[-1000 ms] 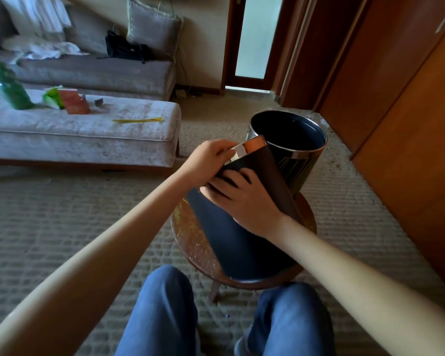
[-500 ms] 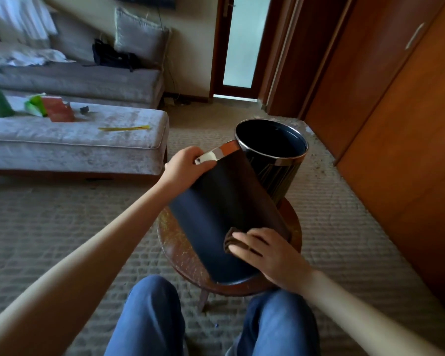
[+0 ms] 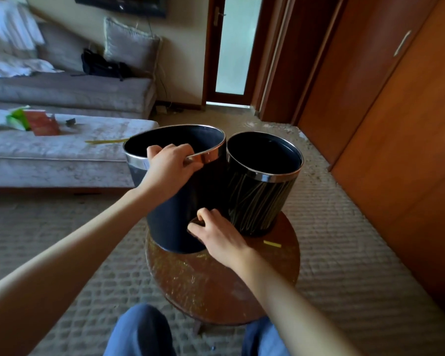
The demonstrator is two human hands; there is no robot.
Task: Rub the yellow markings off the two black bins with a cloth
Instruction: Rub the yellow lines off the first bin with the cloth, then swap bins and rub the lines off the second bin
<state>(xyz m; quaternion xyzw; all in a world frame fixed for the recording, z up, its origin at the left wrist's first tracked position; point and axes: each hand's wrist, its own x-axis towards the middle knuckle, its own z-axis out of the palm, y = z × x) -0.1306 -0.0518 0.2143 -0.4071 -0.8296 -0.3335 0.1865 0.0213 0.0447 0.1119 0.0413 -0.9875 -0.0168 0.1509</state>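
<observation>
Though scuffed, round table (image 3: 216, 286) on beige carpet (image 3: 350, 253); sofa (image 3: 62, 93) beyond

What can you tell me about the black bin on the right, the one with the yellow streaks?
The right bin is a round, glossy black tub with a shiny metal band round its open rim. Thin yellow streaks run down its side. It stands upright on the round wooden table, close against the other bin; whether they touch is unclear. The right hand, holding a cloth, is by its base.
</observation>
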